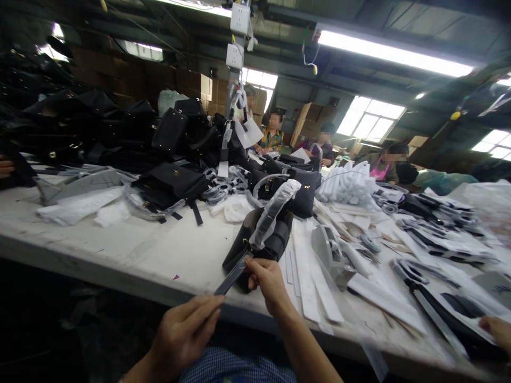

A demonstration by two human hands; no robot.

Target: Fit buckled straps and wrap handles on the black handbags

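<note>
A black handbag [235, 247] lies tilted near the table's front edge, straight ahead of me. Its handle [275, 213] is wrapped in clear plastic film and arches up over the bag. A dark flat strap [232, 277] runs from the bag down toward me. My left hand [187, 327] pinches the strap's lower end, just off the table edge. Close against the bag, my right hand [265, 279] has thumb and fingertips closed on the strap's upper end. The right fingertips partly hide where strap and bag meet.
Another black bag [171, 183] and white wrapping sheets [83, 205] lie left on the white table [131, 255]. White strips [307, 282] and plastic-wrapped parts [343, 186] spread right. Black bags pile up behind. Several co-workers sit across; another person's hand [497, 332] reaches in at right.
</note>
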